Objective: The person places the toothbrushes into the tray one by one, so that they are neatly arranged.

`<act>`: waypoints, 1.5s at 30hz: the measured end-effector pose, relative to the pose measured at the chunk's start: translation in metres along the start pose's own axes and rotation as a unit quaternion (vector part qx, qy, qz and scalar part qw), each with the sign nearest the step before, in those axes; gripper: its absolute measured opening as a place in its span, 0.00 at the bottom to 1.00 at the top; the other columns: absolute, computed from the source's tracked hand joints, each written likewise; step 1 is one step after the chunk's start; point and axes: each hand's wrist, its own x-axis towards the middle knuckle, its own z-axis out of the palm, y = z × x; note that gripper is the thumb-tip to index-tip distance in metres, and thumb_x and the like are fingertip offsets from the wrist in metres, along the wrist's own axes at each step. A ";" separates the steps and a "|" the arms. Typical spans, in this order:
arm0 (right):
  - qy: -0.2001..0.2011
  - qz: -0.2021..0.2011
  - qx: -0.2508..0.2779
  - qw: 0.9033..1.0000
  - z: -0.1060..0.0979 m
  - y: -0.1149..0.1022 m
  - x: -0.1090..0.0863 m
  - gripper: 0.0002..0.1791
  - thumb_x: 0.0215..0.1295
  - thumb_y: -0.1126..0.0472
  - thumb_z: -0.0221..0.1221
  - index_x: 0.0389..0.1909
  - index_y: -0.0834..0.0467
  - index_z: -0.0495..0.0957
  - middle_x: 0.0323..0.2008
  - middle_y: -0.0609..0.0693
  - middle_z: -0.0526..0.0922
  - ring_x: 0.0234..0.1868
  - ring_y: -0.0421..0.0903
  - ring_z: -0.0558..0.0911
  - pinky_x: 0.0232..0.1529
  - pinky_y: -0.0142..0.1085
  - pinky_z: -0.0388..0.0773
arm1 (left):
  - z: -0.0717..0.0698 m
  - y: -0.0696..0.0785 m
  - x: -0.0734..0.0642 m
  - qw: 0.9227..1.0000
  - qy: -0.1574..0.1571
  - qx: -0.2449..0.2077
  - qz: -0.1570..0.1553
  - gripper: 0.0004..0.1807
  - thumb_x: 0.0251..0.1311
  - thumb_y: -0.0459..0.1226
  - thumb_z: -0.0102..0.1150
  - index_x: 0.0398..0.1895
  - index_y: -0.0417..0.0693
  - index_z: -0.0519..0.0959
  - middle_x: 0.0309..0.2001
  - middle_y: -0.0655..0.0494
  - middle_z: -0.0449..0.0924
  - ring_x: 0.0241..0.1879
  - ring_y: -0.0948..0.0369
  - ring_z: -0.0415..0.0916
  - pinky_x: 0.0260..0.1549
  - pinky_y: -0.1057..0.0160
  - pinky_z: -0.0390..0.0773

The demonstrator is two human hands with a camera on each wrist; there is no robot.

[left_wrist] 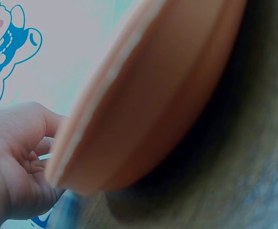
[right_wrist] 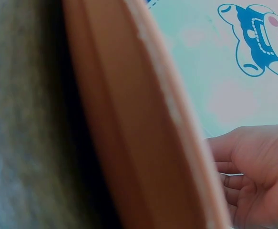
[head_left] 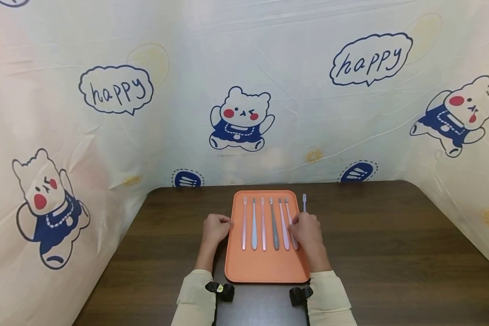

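An orange tray [head_left: 265, 267] lies on the table, with several toothbrushes side by side in it, among them a grey toothbrush [head_left: 275, 233] and a light blue toothbrush [head_left: 254, 231]. My left hand [head_left: 216, 227] holds the tray by its left rim, thumb and bent fingers at the edge. At the right side, my right hand [head_left: 309, 233] reaches over the rim and its fingertips pinch the handle of the rightmost toothbrush [head_left: 295, 242]. The tray wall hides those fingertips in the right wrist view. Behind the right hand, a bluish toothbrush [head_left: 304, 202] shows only its upper part, outside the tray.
The dark wood table [head_left: 375, 253] extends to both sides of the tray. A grey surface [head_left: 261, 305] lies in front of it, between the forearms. A printed cloth curtain [head_left: 301, 127] with cartoon bears encloses the back and sides.
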 end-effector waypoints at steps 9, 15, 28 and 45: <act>0.000 0.005 0.011 1.000 -0.002 0.000 0.000 0.09 0.63 0.62 0.65 0.37 0.64 0.86 0.32 0.58 0.85 0.29 0.49 0.81 0.29 0.38 0.79 | 0.001 0.000 0.001 1.000 0.000 0.006 -0.003 0.08 0.60 0.35 0.64 0.34 0.40 0.89 0.36 0.45 0.89 0.31 0.58 0.81 0.28 0.63 0.79; -0.002 -0.002 0.038 0.999 -0.004 0.002 0.000 0.09 0.65 0.62 0.63 0.39 0.65 0.85 0.33 0.59 0.85 0.30 0.49 0.81 0.31 0.39 0.80 | 0.001 -0.001 0.001 1.000 -0.006 0.005 -0.004 0.08 0.61 0.35 0.64 0.35 0.39 0.89 0.37 0.44 0.89 0.31 0.58 0.81 0.28 0.63 0.79; 0.008 -0.021 0.075 0.997 -0.015 0.010 0.002 0.11 0.68 0.61 0.60 0.42 0.62 0.85 0.37 0.59 0.86 0.34 0.49 0.81 0.32 0.39 0.78 | 0.000 0.000 -0.001 1.000 -0.005 0.004 -0.005 0.08 0.61 0.35 0.64 0.35 0.38 0.89 0.36 0.44 0.89 0.31 0.57 0.81 0.28 0.62 0.80; 0.007 0.003 0.082 0.997 -0.025 0.028 0.006 0.13 0.68 0.59 0.61 0.46 0.64 0.85 0.42 0.61 0.87 0.41 0.52 0.83 0.44 0.48 0.82 | -0.002 0.002 -0.003 1.000 -0.005 0.002 -0.002 0.08 0.60 0.35 0.65 0.35 0.38 0.89 0.36 0.44 0.89 0.30 0.58 0.81 0.26 0.63 0.79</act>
